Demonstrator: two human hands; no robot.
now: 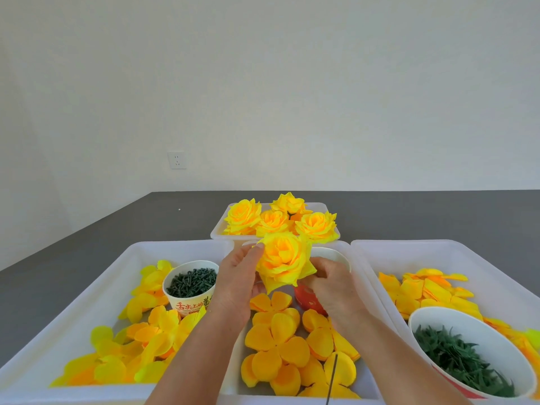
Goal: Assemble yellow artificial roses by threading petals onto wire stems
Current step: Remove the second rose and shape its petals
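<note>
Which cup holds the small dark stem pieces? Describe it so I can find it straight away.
Start at the big white tray on the left, strewn with yellow petals. Near its far right corner, just left of the left hand, stands a paper cup with red lettering. Unlike the wide bowl of green leaves on the right, it is narrow, upright and filled with short dark pieces.

Four white trays [87,290] on the table [102,223]. Five assembled yellow roses: four in the far tray [280,219], one held up [283,260]. Three paper cups: left [191,287], middle [333,255], near right [470,350]. Two hands [236,283]. Loose petals [277,346] too many to count.
</note>
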